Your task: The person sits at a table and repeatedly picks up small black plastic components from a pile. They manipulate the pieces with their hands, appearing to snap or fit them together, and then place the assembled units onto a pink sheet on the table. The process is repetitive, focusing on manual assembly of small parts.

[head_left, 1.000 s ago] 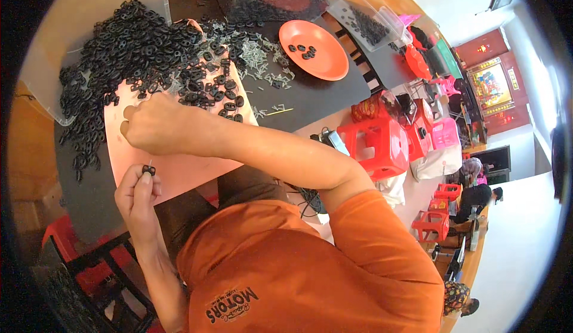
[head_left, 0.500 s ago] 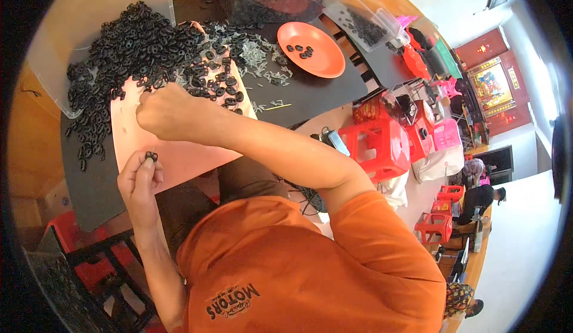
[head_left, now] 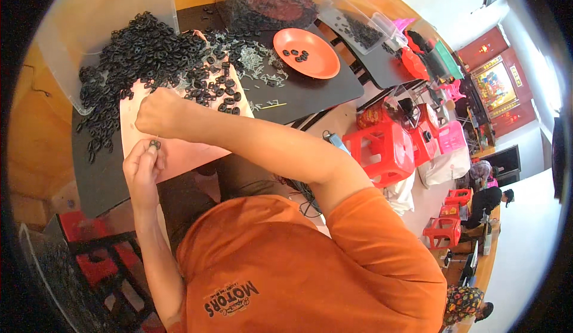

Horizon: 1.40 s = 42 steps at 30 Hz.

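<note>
My left hand [head_left: 141, 167] pinches a small black plastic piece with holes [head_left: 155, 144] between thumb and fingers. Just above it is my right hand [head_left: 160, 113], curled into a fist; a thin sliver shows between fist and piece, but what the fingers hold is hidden. Both hands are over a pink sheet [head_left: 194, 159] at the front of the dark table. A big heap of similar black pieces [head_left: 140, 49] lies beyond them, spilling onto the sheet. Small clear pieces [head_left: 252, 63] are scattered to its right.
An orange plate [head_left: 327, 64] with several black pieces stands on the table [head_left: 298, 99]. Behind are a clear bin [head_left: 268, 18] of black pieces and a shallow clear tray [head_left: 361, 34]. A thin yellow stick [head_left: 274, 105] lies near the edge. Red stools [head_left: 382, 148] stand to the right.
My left hand has risen with the black piece and is now close beneath my right fist. The right fist has hardly moved. The view has shifted slightly.
</note>
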Available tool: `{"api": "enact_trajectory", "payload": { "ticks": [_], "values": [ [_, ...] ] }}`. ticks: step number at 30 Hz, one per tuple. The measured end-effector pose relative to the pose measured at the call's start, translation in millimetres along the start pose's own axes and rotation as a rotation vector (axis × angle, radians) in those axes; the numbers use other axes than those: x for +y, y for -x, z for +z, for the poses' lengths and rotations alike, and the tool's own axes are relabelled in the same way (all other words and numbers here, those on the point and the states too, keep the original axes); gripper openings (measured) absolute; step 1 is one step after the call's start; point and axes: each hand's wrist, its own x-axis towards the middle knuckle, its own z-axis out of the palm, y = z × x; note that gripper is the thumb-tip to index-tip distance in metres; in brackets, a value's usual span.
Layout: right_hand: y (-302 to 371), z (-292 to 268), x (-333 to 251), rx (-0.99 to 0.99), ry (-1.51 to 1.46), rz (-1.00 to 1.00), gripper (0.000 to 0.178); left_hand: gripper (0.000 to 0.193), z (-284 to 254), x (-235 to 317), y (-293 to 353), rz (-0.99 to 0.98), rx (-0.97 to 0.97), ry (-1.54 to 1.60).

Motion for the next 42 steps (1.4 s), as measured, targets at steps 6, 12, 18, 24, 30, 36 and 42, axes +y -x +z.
{"api": "enact_trajectory", "payload": {
  "ticks": [6,12,18,24,30,36,42],
  "values": [
    [-6.8,0.8,12.7,-0.221,-0.120,0.024,0.006,0.017,8.2,6.7,3.9,-0.007,0.116,0.035],
    [11.4,3.0,30.2,-0.187,-0.362,0.302,0.012,0.014,2.8,-5.2,0.5,0.106,0.018,-0.027],
    [16.2,7.2,34.8,-0.149,-0.392,0.274,0.013,0.016,2.1,-1.2,1.7,0.042,0.061,0.003],
    [19.2,-1.5,32.7,-0.143,-0.419,0.301,0.015,0.015,2.2,1.5,-2.8,0.045,-0.002,-0.027],
    [15.4,-2.0,36.0,-0.174,-0.418,0.255,0.014,0.018,10.1,6.5,-0.1,-0.009,0.109,-0.024],
    [17.7,6.8,30.7,-0.136,-0.417,0.225,0.013,0.018,8.3,3.9,1.5,-0.065,0.143,0.007],
    [19.6,2.8,30.2,-0.093,-0.393,0.204,0.013,0.015,5.7,-0.2,1.4,-0.023,0.123,-0.011]
  ]
}}
